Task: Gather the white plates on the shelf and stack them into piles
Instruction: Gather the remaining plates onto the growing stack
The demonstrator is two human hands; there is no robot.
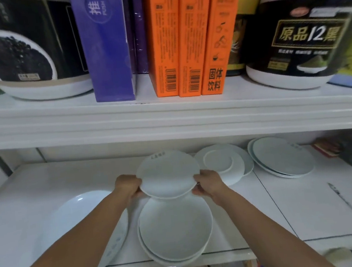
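Fingers (139, 194) of both hands pinch one white plate (168, 174) by its opposite rims, their tips tucked under it and mostly out of sight. At far left a large oval platter (75, 214) lies on the lower shelf (307, 206), its right side covered by the left forearm (74, 246). Reaching forward, the left hand (128, 186) grips the plate's left rim. The plate's near edge overlaps the far edge of a front pile (175, 230) of white plates; whether they touch is unclear. On the right rim the right hand (210, 184) clamps with its thumb on top. Behind that hand a second pile (223, 163) is partly blocked. Further right lies a third pile (282, 157), its faint print unreadable.
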